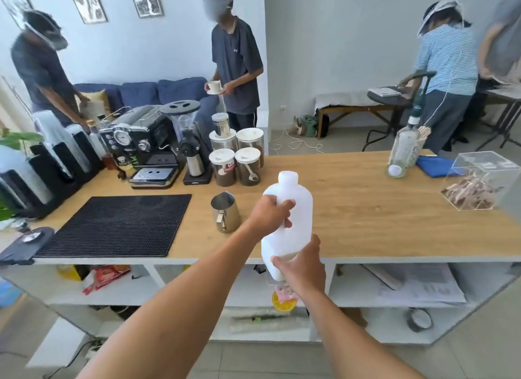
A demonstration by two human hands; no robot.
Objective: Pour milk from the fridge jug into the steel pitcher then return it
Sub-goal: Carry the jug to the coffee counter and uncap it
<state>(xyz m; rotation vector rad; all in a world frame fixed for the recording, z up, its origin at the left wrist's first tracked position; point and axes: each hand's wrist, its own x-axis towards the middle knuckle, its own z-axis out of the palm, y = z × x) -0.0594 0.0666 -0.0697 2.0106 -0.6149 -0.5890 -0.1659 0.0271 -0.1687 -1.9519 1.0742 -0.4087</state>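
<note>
1. Left hand (pixel 272 215) is up top, fingers curled round the jug (pixel 300 206) at its shoulder, a firm wrap just under the neck.
2. Right hand (pixel 303 264) sits lower down and grips the jug's base, thumb running up its side. So both hands are full, and both hold the same jug.
3. The jug is white plastic, held up in the air and roughly upright, with the neck leaning a touch away from the person. Its cap (pixel 288 178) is on.
4. It hangs over the near edge of the counter (pixel 366 215), with its base down in front of that edge.
5. Just left of the left hand is the pitcher (pixel 225 212), steel and upright on the counter. Its mouth is open, the spout points away and the handle faces the person. It is near the jug but apart from it.
6. Further left, a black mat (pixel 112 226) lies flat on the wood.
7. Beyond the hands, at the back of the counter, stands a cluster of white-lidded jars (pixel 236 158). Left of them are a grinder (pixel 187 141) and then an espresso machine (pixel 141 141).
8. Well off to the right there is a glass bottle (pixel 403 150), a blue cloth (pixel 434 165) beside it, and a clear box (pixel 479 181) nearer the corner.
9. Under the right hand are white shelves (pixel 394 302) below the counter, holding papers and packets.
</note>
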